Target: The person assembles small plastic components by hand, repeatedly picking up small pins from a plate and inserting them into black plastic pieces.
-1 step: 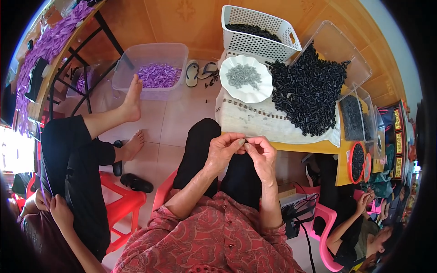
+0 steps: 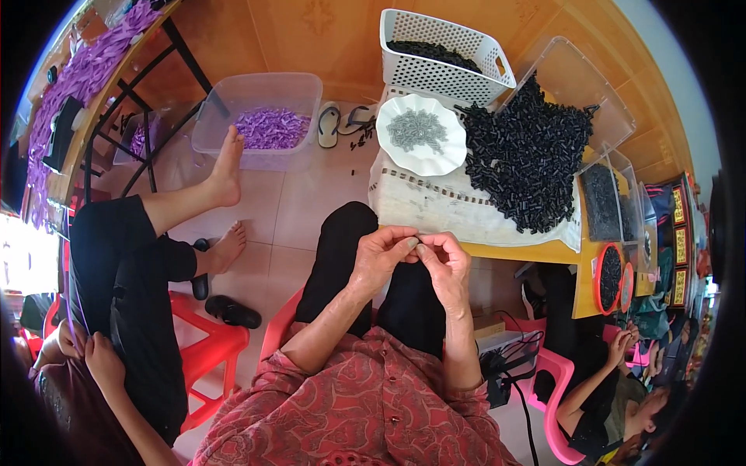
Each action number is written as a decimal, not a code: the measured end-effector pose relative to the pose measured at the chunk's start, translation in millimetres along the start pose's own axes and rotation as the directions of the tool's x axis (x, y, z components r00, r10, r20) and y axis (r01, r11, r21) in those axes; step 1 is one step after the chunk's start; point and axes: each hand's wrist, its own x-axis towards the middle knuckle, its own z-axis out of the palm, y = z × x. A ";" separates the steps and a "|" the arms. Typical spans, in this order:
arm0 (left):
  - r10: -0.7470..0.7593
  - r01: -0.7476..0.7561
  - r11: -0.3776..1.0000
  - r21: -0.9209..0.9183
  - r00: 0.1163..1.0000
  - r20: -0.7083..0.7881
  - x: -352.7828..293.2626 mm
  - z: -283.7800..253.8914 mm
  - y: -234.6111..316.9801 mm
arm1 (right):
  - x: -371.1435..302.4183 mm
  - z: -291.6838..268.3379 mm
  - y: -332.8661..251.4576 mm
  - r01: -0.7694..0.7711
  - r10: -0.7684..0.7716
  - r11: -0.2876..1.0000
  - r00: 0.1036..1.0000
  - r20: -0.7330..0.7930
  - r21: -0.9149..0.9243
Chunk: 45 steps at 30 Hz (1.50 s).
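Observation:
Over my lap, in front of the table edge, both hands meet fingertip to fingertip. My left hand (image 2: 378, 258) is closed in a pinch of thumb and forefinger. Against it my right hand (image 2: 445, 264) pinches too. A tiny dark piece shows between the fingertips, too small and covered to name. Beyond the hands, a white scalloped plate (image 2: 396, 159) holds small clear-grey pieces (image 2: 418, 130). To its right lies a big heap of short black tube-like pieces (image 2: 528, 151), spread over a white cloth (image 2: 420, 208).
A white perforated basket (image 2: 435, 81) of black pieces stands at the back. Clear bins (image 2: 602, 198) and a red-rimmed tray (image 2: 597, 279) line the table's right side. Left, a clear tub (image 2: 268, 159) holds purple pieces on the floor. People sit on both sides, beside a red stool (image 2: 206, 349).
My hands hold almost the same pose, fingertips still together. The view has shifted very slightly; nothing else visibly differs.

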 end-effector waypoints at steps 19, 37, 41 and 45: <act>0.051 0.021 0.881 -0.473 0.989 0.140 1.7 -10.4 16.8 | 42.4 9.2 17.9 0.212 -0.353 0.734 0.931 -0.095 -0.646; 0.052 0.005 0.907 -0.420 0.991 0.123 1.3 -7.9 7.8 | 9.1 7.9 -22.6 0.016 -0.015 1.000 0.991 -0.131 0.005; 0.054 0.013 0.895 -0.446 0.989 0.138 1.6 -7.6 7.9 | 2.7 12.7 -28.3 0.047 -0.044 0.999 0.995 -0.093 0.024; 0.058 0.015 0.893 -0.450 0.987 0.149 2.2 -8.9 6.8 | 0.0 13.2 -29.3 0.111 -0.121 0.985 0.990 -0.076 -0.131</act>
